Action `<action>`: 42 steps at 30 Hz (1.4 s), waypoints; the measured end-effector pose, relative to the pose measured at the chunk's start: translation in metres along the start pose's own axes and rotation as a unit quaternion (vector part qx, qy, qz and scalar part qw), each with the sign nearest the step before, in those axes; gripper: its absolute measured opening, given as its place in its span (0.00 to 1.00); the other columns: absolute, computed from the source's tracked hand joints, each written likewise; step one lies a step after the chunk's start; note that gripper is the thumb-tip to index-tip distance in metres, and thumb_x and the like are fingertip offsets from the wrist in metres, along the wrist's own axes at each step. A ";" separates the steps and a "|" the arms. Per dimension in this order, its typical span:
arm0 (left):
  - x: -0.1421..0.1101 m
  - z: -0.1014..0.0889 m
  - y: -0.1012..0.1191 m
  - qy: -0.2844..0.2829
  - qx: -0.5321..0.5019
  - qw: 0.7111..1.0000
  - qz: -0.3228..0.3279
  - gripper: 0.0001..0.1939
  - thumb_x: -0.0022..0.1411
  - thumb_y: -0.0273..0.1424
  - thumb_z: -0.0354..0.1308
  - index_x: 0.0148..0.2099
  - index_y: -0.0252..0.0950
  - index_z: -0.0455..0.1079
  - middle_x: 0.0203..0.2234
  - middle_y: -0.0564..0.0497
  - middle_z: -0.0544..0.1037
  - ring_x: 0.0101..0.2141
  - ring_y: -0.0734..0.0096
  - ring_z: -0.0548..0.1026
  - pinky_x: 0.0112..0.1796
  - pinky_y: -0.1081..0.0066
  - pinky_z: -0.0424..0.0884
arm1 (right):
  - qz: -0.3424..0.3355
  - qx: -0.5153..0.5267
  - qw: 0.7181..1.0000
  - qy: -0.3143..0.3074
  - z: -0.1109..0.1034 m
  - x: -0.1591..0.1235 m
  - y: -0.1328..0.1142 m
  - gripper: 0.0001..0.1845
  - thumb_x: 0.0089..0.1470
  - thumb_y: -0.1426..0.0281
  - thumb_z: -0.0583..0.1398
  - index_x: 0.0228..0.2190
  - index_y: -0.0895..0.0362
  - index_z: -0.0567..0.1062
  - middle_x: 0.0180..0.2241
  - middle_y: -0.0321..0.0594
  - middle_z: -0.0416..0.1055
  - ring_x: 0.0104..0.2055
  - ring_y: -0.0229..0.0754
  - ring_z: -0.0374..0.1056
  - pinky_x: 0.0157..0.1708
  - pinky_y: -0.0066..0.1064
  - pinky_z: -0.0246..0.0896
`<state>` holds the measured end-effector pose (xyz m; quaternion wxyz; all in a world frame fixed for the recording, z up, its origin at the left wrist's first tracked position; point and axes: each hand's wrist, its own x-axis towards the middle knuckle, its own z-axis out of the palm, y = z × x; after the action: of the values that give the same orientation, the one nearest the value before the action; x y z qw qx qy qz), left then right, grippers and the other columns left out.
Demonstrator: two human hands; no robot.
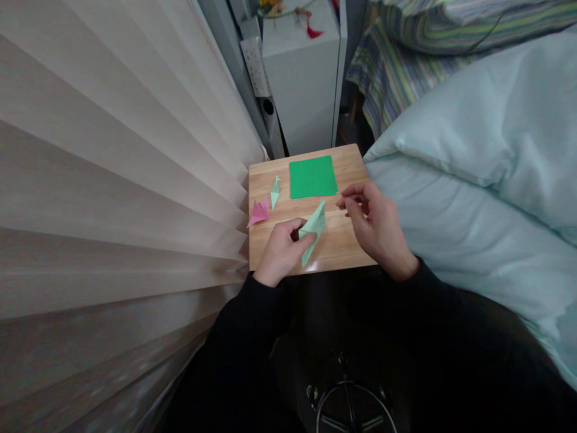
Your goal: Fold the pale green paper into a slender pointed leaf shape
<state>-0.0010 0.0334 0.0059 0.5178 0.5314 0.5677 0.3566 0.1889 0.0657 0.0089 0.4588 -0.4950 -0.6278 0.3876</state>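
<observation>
Left hand (283, 245) pinches pale green folded paper (315, 224) at its side, thumb on near face; paper tilted over desk (342, 252), upper tip just short of green square (313, 177). Right hand (376, 222) poised to right, apart from paper, fingers loosely curled, partly open, holding nothing I can see. I'd want left pinch light yet steady, right fingertips meeting free edge squarely, layers aligned before any pressing. Left wrist sits at near edge; right wrist beyond near right corner, fingers pointing inward.

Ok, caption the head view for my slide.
Left hand holds folded pale-green paper over a wooden table; right hand, apart from it, is near the green square.
</observation>
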 end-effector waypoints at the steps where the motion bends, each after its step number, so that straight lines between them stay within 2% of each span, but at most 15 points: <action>1: 0.000 0.001 0.000 -0.004 0.022 1.000 0.006 0.02 0.55 0.28 0.64 0.33 0.36 0.74 0.27 0.54 0.76 0.29 0.71 0.74 0.31 0.70 0.69 | -0.046 -0.051 0.998 -0.006 -0.002 0.001 0.000 0.07 0.62 0.68 0.60 0.43 0.53 0.73 0.44 0.46 0.79 0.46 0.50 0.75 0.45 0.44 0.70; 3: 0.001 0.003 0.000 -0.010 0.037 0.999 0.018 0.09 0.52 0.24 0.63 0.38 0.36 0.74 0.30 0.53 0.78 0.30 0.71 0.76 0.33 0.70 0.71 | -0.128 -0.116 0.983 -0.068 -0.003 0.001 0.000 0.10 0.60 0.69 0.64 0.45 0.53 0.75 0.49 0.48 0.78 0.55 0.54 0.71 0.53 0.48 0.65; 6: 0.001 0.003 0.001 -0.007 0.023 0.999 0.025 0.16 0.49 0.22 0.65 0.42 0.36 0.72 0.31 0.53 0.79 0.31 0.71 0.77 0.34 0.70 0.71 | -0.154 -0.145 0.963 -0.166 -0.002 0.001 0.000 0.05 0.60 0.72 0.63 0.40 0.53 0.78 0.42 0.45 0.80 0.49 0.53 0.73 0.51 0.47 0.64; 8: 0.001 0.000 0.001 0.020 0.005 1.000 0.022 0.18 0.50 0.24 0.69 0.44 0.36 0.72 0.29 0.54 0.80 0.29 0.71 0.77 0.34 0.70 0.71 | -0.114 -0.123 0.972 -0.164 -0.001 0.000 0.001 0.03 0.60 0.72 0.63 0.35 0.54 0.78 0.36 0.42 0.79 0.41 0.48 0.74 0.44 0.42 0.66; 11: 0.003 -0.008 -0.001 0.083 -0.047 0.995 0.020 0.22 0.49 0.30 0.74 0.47 0.37 0.73 0.27 0.55 0.80 0.28 0.72 0.78 0.33 0.71 0.72 | -0.025 -0.017 0.991 -0.129 0.001 -0.001 0.000 0.03 0.58 0.70 0.64 0.31 0.54 0.76 0.31 0.38 0.78 0.35 0.44 0.73 0.39 0.37 0.68; 17: 0.003 -0.007 0.001 0.125 -0.253 0.959 -0.031 0.26 0.47 0.34 0.77 0.47 0.36 0.74 0.34 0.51 0.84 0.34 0.72 0.81 0.40 0.69 0.77 | 0.109 0.161 0.975 -0.109 0.015 -0.004 0.003 0.11 0.48 0.64 0.70 0.28 0.55 0.75 0.29 0.37 0.77 0.31 0.40 0.72 0.35 0.36 0.70; 21: 0.002 0.003 0.002 0.103 -0.252 0.961 -0.046 0.20 0.51 0.41 0.75 0.42 0.34 0.78 0.34 0.48 0.84 0.35 0.68 0.81 0.42 0.65 0.78 | 0.147 0.215 0.962 -0.086 0.022 -0.008 0.005 0.14 0.46 0.63 0.71 0.28 0.55 0.73 0.29 0.37 0.76 0.32 0.41 0.74 0.39 0.38 0.73; 24: 0.003 0.007 -0.001 0.107 -0.230 0.967 -0.035 0.19 0.53 0.43 0.73 0.41 0.35 0.78 0.31 0.50 0.83 0.31 0.69 0.79 0.37 0.66 0.77 | 0.117 0.173 0.972 -0.109 0.020 -0.010 0.005 0.13 0.52 0.62 0.69 0.31 0.55 0.73 0.30 0.38 0.75 0.33 0.41 0.74 0.37 0.37 0.72; 26: 0.004 0.005 -0.004 0.106 -0.209 0.972 -0.028 0.17 0.54 0.42 0.71 0.40 0.35 0.79 0.30 0.51 0.82 0.31 0.71 0.78 0.36 0.69 0.75 | 0.063 0.115 0.985 -0.109 0.016 -0.010 0.006 0.12 0.57 0.64 0.67 0.39 0.55 0.73 0.35 0.40 0.74 0.35 0.42 0.74 0.36 0.37 0.72; 28: 0.004 0.001 -0.005 0.079 -0.179 0.980 -0.020 0.14 0.56 0.39 0.70 0.38 0.34 0.79 0.31 0.50 0.82 0.32 0.71 0.77 0.35 0.71 0.73 | -0.003 0.062 0.988 -0.139 0.010 -0.010 0.007 0.25 0.57 0.67 0.67 0.54 0.53 0.68 0.44 0.42 0.74 0.35 0.40 0.73 0.36 0.38 0.72; 31: 0.004 -0.005 -0.003 0.026 -0.136 0.990 -0.014 0.13 0.57 0.36 0.69 0.41 0.34 0.77 0.27 0.52 0.80 0.29 0.74 0.75 0.32 0.74 0.67 | -0.036 0.076 0.970 -0.230 0.003 -0.008 0.008 0.28 0.59 0.67 0.66 0.59 0.47 0.67 0.53 0.42 0.71 0.35 0.39 0.73 0.39 0.38 0.74; 34: 0.001 -0.009 0.001 -0.011 -0.147 0.989 -0.022 0.16 0.57 0.34 0.70 0.44 0.37 0.70 0.21 0.58 0.76 0.23 0.78 0.70 0.27 0.77 0.59 | -0.005 0.130 0.956 -0.262 0.000 -0.007 0.004 0.26 0.55 0.63 0.71 0.54 0.46 0.73 0.51 0.39 0.73 0.38 0.41 0.74 0.39 0.36 0.75; 38: -0.004 -0.012 0.011 -0.067 -0.192 0.978 -0.037 0.16 0.56 0.35 0.71 0.39 0.37 0.67 0.22 0.58 0.76 0.23 0.80 0.71 0.27 0.77 0.60 | 0.049 0.193 0.946 -0.254 0.000 -0.007 -0.004 0.21 0.44 0.61 0.77 0.40 0.50 0.79 0.37 0.35 0.77 0.36 0.41 0.75 0.36 0.34 0.74; 40: -0.006 -0.013 0.016 -0.070 -0.251 0.964 -0.048 0.15 0.57 0.36 0.70 0.41 0.37 0.69 0.23 0.57 0.77 0.25 0.78 0.74 0.29 0.77 0.65 | 0.055 0.212 0.951 -0.217 0.001 -0.006 -0.007 0.18 0.44 0.61 0.77 0.35 0.52 0.80 0.33 0.34 0.78 0.34 0.41 0.76 0.36 0.34 0.74; 42: -0.008 -0.015 0.021 -0.070 -0.340 0.936 -0.064 0.17 0.58 0.36 0.68 0.47 0.38 0.70 0.31 0.52 0.82 0.32 0.72 0.80 0.38 0.71 0.73 | 0.040 0.212 0.965 -0.149 0.001 -0.005 -0.007 0.14 0.45 0.63 0.76 0.32 0.52 0.81 0.33 0.35 0.79 0.34 0.41 0.76 0.38 0.34 0.74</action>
<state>-0.0111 0.0316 0.0304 0.7279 0.3100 0.4079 0.4558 0.1870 0.0591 0.0143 0.4384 -0.3478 -0.5725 0.5992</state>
